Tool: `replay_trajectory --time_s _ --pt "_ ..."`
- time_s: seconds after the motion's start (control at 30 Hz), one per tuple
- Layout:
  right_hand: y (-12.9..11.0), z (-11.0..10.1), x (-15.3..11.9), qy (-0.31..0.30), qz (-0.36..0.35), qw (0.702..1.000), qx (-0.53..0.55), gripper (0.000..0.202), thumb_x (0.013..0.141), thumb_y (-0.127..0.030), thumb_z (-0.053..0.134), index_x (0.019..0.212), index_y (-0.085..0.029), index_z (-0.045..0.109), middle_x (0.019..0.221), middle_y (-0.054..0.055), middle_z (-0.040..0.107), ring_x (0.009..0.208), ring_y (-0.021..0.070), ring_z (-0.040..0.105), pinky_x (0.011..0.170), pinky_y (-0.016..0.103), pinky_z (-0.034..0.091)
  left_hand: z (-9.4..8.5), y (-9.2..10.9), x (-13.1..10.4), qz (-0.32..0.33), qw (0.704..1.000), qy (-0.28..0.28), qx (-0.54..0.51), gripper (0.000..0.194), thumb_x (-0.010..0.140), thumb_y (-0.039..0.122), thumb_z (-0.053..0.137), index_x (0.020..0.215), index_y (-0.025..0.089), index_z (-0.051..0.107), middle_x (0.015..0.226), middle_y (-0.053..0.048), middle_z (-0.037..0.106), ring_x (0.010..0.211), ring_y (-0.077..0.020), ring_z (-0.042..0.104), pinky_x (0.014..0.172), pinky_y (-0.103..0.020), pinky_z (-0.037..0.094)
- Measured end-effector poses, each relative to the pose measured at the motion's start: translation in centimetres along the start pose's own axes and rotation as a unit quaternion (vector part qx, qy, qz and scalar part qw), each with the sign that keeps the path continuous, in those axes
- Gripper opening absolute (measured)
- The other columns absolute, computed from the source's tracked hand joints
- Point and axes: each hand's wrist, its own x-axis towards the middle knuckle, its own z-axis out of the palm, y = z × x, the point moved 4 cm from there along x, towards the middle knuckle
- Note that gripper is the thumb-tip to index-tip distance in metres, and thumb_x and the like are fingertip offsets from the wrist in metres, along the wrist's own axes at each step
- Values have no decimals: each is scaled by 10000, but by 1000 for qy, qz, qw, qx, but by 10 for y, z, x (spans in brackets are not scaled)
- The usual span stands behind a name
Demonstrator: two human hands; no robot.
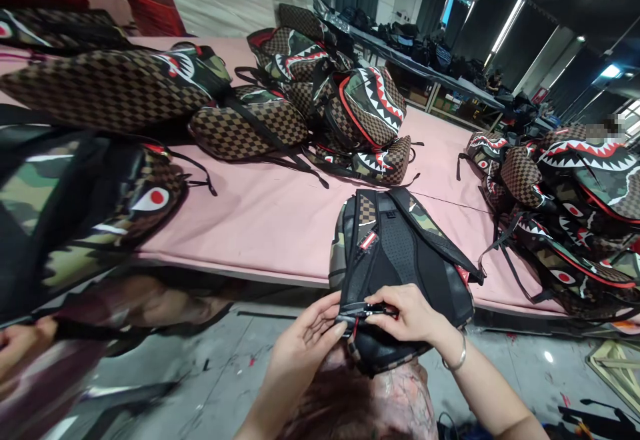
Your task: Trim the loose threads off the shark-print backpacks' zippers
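A black-backed backpack [407, 260] with camouflage and brown check sides lies tilted over the pink table's front edge, padded back and shoulder straps facing up. My left hand [315, 327] is closed at its lower left corner, thumb and fingers pinching the end of the black strap [353, 310]. Just to the right, my right hand [413, 313] grips a small dark tool [383, 310] with a glinting tip, mostly hidden by the fingers. That tip points at the strap beside my left fingertips. The bottom of the bag rests against my lap.
Shark-mouth backpacks pile up on the pink table [265, 227] behind, with another heap [575, 207] at right. At left, a co-worker's hand [25, 347] is by a camouflage backpack [90, 207]. A metal frame [615, 367] stands on the floor at right.
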Motion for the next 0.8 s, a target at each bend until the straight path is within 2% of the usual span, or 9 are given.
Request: replay_trajectory --time_s 0.13,0.23,0.33,0.43,0.57,0.63,0.7,0.73,0.8 --pt "-5 -1 -1 12 -5 1000 -15 237 892 -368 474 914 -165 595 747 35 656 623 126 586 574 220 396 2 3 -3 -9 1000 1 -4 523 616 325 712 1087 153 565 969 -95 676 953 -253 623 874 -359 493" --pt "-7 -4 -3 38 7 999 28 217 871 -365 509 896 -172 603 741 34 650 600 120 567 569 218 397 2 7 -4 -9 1000 10 4 517 620 318 708 1088 156 561 991 -93 672 968 -242 616 881 -346 488" --pt "4 -5 -3 106 104 981 127 213 852 -373 519 894 -176 591 640 -11 573 502 89 470 506 201 365 0 11 -4 11 1000 28 4 496 624 321 705 1074 164 567 1034 -90 662 1008 -238 596 911 -338 467" --pt "23 8 2 160 230 934 223 238 858 -390 466 894 -173 557 548 -58 427 465 78 372 466 189 321 2 11 -4 34 999 39 -5 476 664 346 681 1091 177 559 1113 -89 629 1083 -244 552 961 -345 427" --pt "31 38 24 136 293 892 316 279 740 -437 574 735 -164 519 550 -65 389 480 69 338 450 181 299 8 4 -1 60 997 48 22 512 687 389 662 1147 209 530 1197 -85 561 1143 -250 500 998 -341 383" --pt "29 45 36 138 304 892 304 303 708 -429 592 621 -171 461 526 -69 362 473 64 313 439 181 278 9 3 -1 88 988 86 89 634 601 365 735 1179 227 512 1207 -87 521 1133 -264 494 988 -343 390" --pt "25 43 46 157 316 903 246 297 700 -387 585 572 -179 416 495 -78 338 456 62 299 430 182 256 7 5 -4 125 968 156 153 745 523 325 783 1201 229 492 1201 -96 482 1066 -269 521 945 -350 423" --pt "22 41 50 164 321 909 209 279 697 -357 579 564 -182 407 485 -79 342 449 62 306 428 182 252 6 7 -6 139 957 187 173 728 518 318 783 1183 221 503 1184 -102 475 1018 -264 537 917 -349 442" --pt "16 37 57 158 326 920 147 227 703 -306 560 571 -184 421 477 -77 373 438 66 339 427 184 253 4 11 -11 154 945 224 183 555 565 330 749 1075 207 566 1125 -101 497 925 -242 559 862 -331 468"
